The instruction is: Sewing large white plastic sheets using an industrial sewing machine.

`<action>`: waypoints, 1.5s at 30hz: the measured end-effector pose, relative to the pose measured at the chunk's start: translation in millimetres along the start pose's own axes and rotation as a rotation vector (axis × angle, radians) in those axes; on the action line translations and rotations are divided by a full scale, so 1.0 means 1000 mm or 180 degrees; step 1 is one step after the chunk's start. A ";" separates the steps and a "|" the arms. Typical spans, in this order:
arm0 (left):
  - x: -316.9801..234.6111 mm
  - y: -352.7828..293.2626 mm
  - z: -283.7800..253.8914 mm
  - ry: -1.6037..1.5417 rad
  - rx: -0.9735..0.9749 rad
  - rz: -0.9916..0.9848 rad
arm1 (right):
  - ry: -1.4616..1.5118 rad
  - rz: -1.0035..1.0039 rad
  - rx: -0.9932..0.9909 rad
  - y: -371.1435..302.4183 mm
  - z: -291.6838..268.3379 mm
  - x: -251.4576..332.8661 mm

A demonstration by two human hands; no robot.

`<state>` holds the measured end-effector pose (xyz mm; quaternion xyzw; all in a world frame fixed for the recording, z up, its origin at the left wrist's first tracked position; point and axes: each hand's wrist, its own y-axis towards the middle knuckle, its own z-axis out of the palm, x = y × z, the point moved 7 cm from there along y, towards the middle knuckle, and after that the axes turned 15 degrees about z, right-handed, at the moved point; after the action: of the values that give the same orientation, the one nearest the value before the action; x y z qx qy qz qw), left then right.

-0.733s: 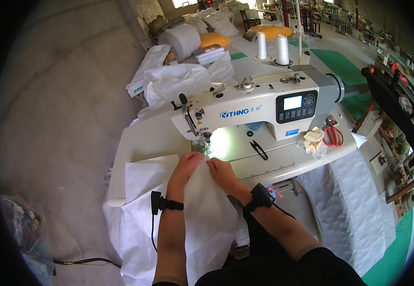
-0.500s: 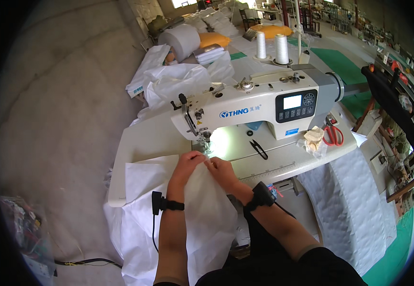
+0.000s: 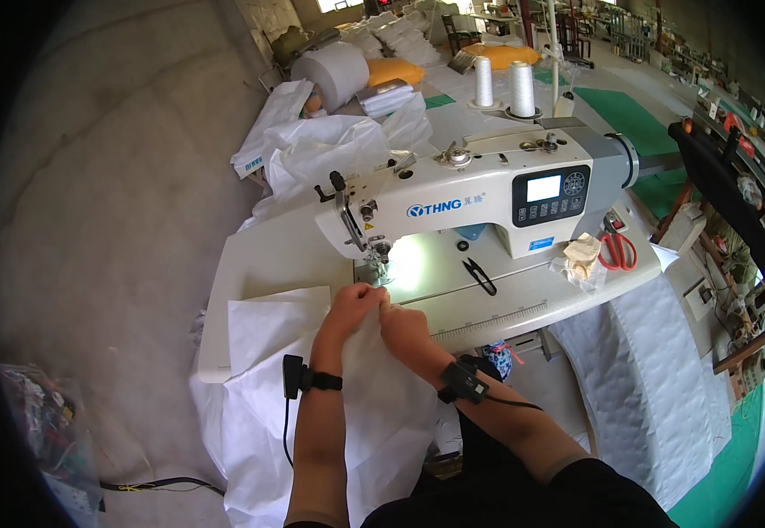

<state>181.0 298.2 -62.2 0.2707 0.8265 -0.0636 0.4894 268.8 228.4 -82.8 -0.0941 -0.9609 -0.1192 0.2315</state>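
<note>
White sheet fabric (image 3: 281, 330) lies over the left front of the sewing machine table and hangs down toward my lap. Just in front of the lit needle area of the white sewing machine (image 3: 448, 198), both hands meet at the fabric's edge. My left hand (image 3: 352, 308) is closed with its fingertips pinching the fabric. Pressed close beside it, my right hand (image 3: 403, 328) is also closed on the edge, its thumb near the left fingertips. The exact bit of fabric between the fingers is hidden.
Black thread snips (image 3: 479, 276) and a small dark bobbin-like part (image 3: 463, 245) lie right of the needle. Red-handled scissors (image 3: 617, 250) and a beige lump (image 3: 581, 253) sit farther right. Two white thread cones (image 3: 521, 90) stand behind. Quilted white material (image 3: 642, 370) hangs at right.
My right hand has shifted slightly left and down, and its wrist has turned, closing in against my left hand. The left hand and fabric have barely moved.
</note>
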 end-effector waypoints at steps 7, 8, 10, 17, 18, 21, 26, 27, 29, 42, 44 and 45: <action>-0.005 0.015 -0.016 0.1673 -0.0658 0.1194 | 0.0198 0.0340 0.0482 -0.003 -0.013 0.008; -0.005 0.023 -0.011 0.1743 -0.0475 0.1320 | 0.0180 0.0344 0.0480 -0.004 -0.013 0.005; 0.001 0.029 -0.001 0.1825 -0.0309 0.1453 | -0.0095 0.0222 0.0463 -0.008 -0.013 0.005; -0.004 0.025 0.007 0.2443 -0.0616 0.1030 | -0.0307 -0.0216 -0.0027 -0.006 -0.015 0.008; -0.021 0.016 0.009 0.2561 -0.0889 0.1587 | -0.0277 -0.0101 0.0006 -0.005 -0.013 0.006; -0.034 -0.001 0.022 0.2327 -0.0728 0.2303 | -0.0140 0.0045 0.0111 0.003 -0.012 -0.001; -0.026 -0.022 0.037 0.2471 -0.0480 0.2449 | 0.0001 -0.0019 0.0243 0.000 -0.011 0.002; -0.024 -0.019 0.034 0.2158 -0.0438 0.2376 | 0.0049 0.0029 0.0286 0.001 -0.011 0.002; -0.023 -0.015 0.023 0.1868 -0.0395 0.2304 | 0.0114 0.0069 0.0322 0.002 -0.013 0.009; -0.015 0.003 0.006 0.1612 -0.0349 0.2209 | -0.0032 0.0257 0.0253 0.020 -0.004 0.024; -0.013 0.002 0.004 0.1498 -0.0430 0.2236 | -0.0121 0.0221 0.0324 0.020 -0.001 0.026; -0.012 0.001 0.002 0.1564 -0.0496 0.2213 | -0.0179 0.0241 0.0336 0.020 0.001 0.027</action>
<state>187.7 293.6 -52.8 0.5024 0.7805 0.2340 0.2894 250.1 250.9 -67.2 -0.1214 -0.9677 -0.0569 0.2134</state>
